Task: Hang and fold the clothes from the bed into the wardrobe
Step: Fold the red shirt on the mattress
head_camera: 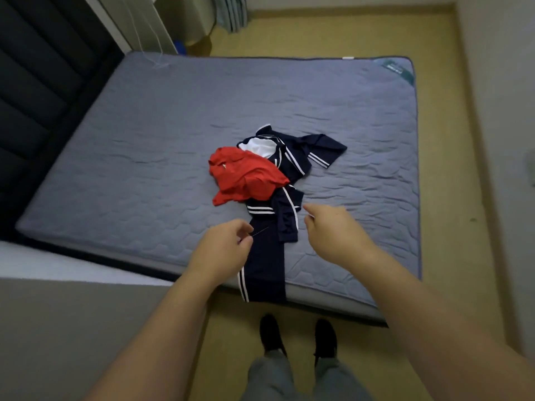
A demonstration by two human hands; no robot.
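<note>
A crumpled red shirt (246, 176) lies in the middle of the grey-blue mattress (144, 140). It partly covers a navy top with white stripes and a white lining (292, 149). Navy trousers with white side stripes (267, 264) run from the pile to the near edge of the bed and hang over it. My left hand (224, 250) hovers at the trousers' left edge, fingers loosely curled with the fingertips by the fabric. My right hand (333, 233) is above the mattress just right of the navy cloth, fingers relaxed, holding nothing.
A dark padded headboard (37, 91) stands on the left. Beige floor (318, 36) surrounds the bed, with a curtain (231, 13) at the far wall. A grey surface (58, 328) is at the near left. My legs and dark shoes (298, 337) stand at the bed's edge.
</note>
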